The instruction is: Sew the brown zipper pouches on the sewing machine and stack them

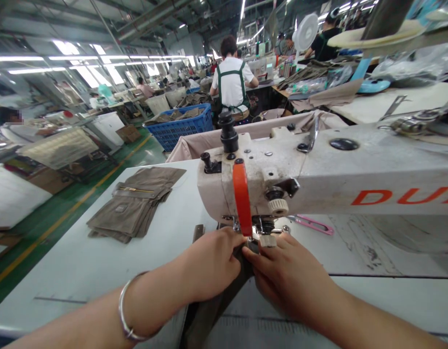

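A strip of brown-grey fabric point(224, 305) runs under the needle area of a white sewing machine point(318, 167). My left hand point(220, 261) is closed on the fabric just left of the presser foot, fingers bent and pressed together. On the right of the foot, my right hand point(285, 271) presses its fingers onto the same fabric, close to the needle. An orange guard point(241, 198) hangs in front of the needle and hides part of the stitching spot. The fingertips of both hands are partly covered by the machine head.
Stacked brown fabric pieces point(136, 206) with a zipper lie on the table's left. Pink thread snips point(313, 224) rest behind my right hand. A blue crate point(182, 126) of fabric stands beyond the table, near a seated person point(231, 80) in a white shirt.
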`<move>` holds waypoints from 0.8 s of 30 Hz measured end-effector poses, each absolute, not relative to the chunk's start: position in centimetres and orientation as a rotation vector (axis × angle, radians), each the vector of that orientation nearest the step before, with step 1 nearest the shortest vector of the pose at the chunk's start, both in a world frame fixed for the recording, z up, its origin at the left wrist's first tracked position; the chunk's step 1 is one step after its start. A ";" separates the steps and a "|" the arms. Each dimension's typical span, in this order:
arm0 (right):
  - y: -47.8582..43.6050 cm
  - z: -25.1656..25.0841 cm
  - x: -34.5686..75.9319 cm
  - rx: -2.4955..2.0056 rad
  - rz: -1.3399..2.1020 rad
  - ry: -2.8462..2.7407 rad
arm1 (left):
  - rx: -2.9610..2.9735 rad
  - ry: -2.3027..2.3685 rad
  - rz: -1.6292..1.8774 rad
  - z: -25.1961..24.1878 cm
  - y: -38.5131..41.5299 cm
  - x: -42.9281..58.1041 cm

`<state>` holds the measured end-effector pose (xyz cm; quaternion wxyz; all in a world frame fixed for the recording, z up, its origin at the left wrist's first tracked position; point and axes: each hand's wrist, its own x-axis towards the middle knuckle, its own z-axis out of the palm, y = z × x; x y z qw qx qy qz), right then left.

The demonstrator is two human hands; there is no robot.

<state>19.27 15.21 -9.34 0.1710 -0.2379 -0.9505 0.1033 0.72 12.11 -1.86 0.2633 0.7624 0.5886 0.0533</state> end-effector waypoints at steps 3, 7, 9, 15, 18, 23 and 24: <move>15.2 -9.2 19.3 -0.686 0.336 -2.721 | 2.117 1.606 0.207 -2.7 11.4 1.2; 15.1 -9.2 19.3 -0.690 0.373 -2.738 | 2.125 1.621 0.232 -3.6 10.8 1.2; 15.2 -9.3 19.2 -0.692 0.376 -2.739 | 2.137 1.616 0.214 -3.8 10.9 1.2; 15.4 -9.3 19.0 -0.713 0.381 -2.740 | 2.073 1.565 0.214 -2.6 11.7 0.7; 15.4 -9.1 19.0 -0.724 0.378 -2.780 | 2.005 1.710 0.297 -2.5 10.2 -1.6; 15.4 -9.2 19.0 -0.713 0.326 -2.817 | 1.781 2.256 0.459 -5.6 6.0 -5.5; 15.3 -9.2 19.0 -0.710 0.322 -2.814 | 1.684 2.251 0.514 -6.3 5.6 -5.7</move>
